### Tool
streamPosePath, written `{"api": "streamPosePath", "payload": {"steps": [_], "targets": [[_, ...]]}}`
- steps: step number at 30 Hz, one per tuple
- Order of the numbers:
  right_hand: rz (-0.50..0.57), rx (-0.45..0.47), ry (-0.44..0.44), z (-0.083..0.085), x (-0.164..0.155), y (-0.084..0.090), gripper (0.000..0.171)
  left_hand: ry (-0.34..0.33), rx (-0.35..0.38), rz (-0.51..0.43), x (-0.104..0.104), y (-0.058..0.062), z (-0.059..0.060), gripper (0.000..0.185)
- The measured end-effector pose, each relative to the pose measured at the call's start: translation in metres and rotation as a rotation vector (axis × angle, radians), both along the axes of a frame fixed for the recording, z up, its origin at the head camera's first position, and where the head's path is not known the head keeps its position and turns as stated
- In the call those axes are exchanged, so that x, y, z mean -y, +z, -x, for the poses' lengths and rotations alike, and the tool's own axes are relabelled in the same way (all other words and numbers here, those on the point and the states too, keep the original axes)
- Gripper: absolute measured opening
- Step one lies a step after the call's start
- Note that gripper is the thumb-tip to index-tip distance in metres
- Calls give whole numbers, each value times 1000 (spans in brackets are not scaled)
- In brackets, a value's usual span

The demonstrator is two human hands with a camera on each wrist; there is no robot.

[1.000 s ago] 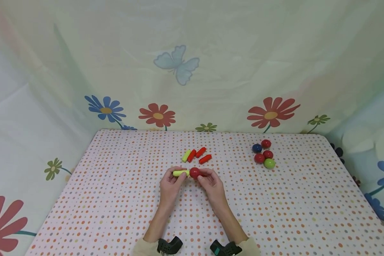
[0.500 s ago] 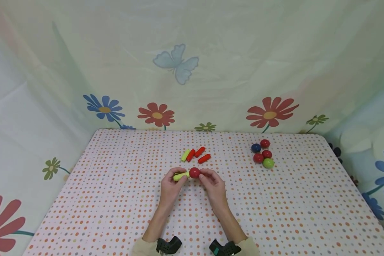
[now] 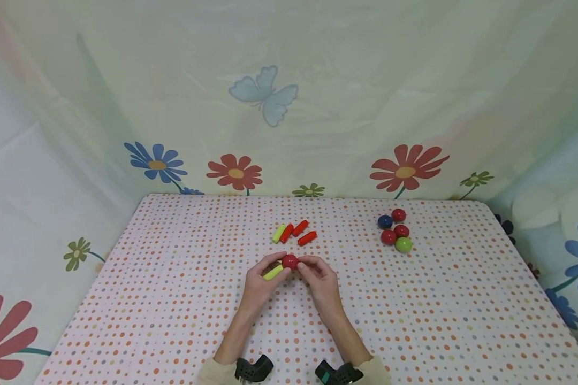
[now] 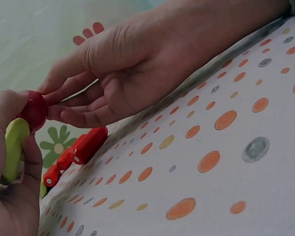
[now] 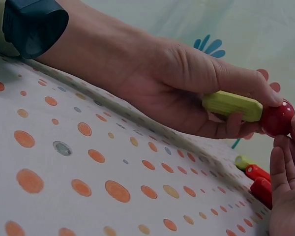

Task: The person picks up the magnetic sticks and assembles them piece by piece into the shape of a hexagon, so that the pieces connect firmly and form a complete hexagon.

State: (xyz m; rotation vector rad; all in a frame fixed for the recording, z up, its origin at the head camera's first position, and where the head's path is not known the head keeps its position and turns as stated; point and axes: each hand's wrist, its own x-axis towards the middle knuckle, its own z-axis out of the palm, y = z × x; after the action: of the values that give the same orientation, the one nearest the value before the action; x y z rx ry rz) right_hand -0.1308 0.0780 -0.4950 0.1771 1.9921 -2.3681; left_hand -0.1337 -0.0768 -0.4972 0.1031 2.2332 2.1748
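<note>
Just below frame centre, the left hand (image 3: 260, 283) has shifted its pinch from the yellow-green stick (image 3: 272, 272) onto the red ball (image 3: 290, 261), which the right hand (image 3: 325, 283) also pinches, probably steadying the 2 pieces.

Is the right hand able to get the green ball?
Probably yes: nothing stands between the right hand and the green ball. But that hand pinches a red ball, so it would need to let go first.
</note>
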Motion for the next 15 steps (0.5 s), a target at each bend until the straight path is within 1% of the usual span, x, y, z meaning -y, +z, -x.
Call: {"api": "streamPosePath", "payload": {"steps": [4, 5, 7, 10, 13, 15], "targets": [[-59, -18, 50, -3, 0, 0, 30, -40, 40, -24, 0, -2, -1, 48], [-64, -25, 63, -4, 0, 0, 29, -38, 53, -21, 0, -2, -1, 48], [-81, -46, 79, -4, 1, 1, 29, -23, 53, -3, 0, -2, 0, 49], [-135, -109, 59, -3, 2, 2, 27, 40, 21, 38, 0, 1, 2, 48], [-280, -223, -17, -2, -1, 1, 23, 121, -23, 101, -1, 4, 1, 46], [-403, -328, -84, 0, -5, 0, 21, 169, -46, 135, -1, 5, 0, 45]]}}
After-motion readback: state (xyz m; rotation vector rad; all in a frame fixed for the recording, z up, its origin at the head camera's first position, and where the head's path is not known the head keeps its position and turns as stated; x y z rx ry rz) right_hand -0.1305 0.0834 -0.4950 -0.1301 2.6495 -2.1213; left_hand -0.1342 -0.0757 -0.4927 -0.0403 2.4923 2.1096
